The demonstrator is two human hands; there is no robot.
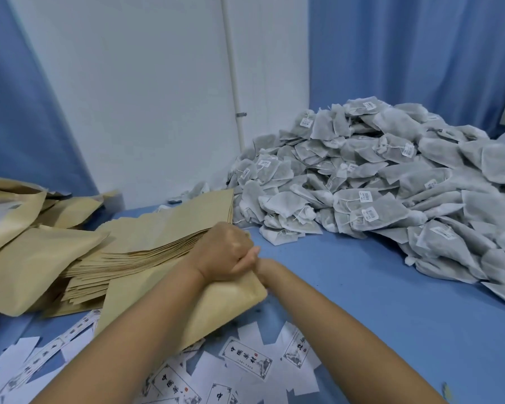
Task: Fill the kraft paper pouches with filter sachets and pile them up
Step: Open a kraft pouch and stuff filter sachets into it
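A kraft paper pouch (228, 304) lies on the blue table in front of me, its mouth pointing away. My left hand (223, 252) grips the pouch at its mouth, fingers curled. My right hand (265, 269) meets the same spot from the right. Only its wrist and a bit of its fingers show, so its grip is hidden behind the left hand. A large heap of grey-white filter sachets (376, 185) with strings and small tags fills the right side. A stack of flat empty pouches (158, 237) lies just left of my hands.
Bulging kraft pouches (27, 258) are piled at the far left. Printed paper labels (247, 360) and white slips are scattered along the near table edge. Blue curtains and a white wall close off the back. Bare blue tabletop (362, 287) lies between my hands and the sachets.
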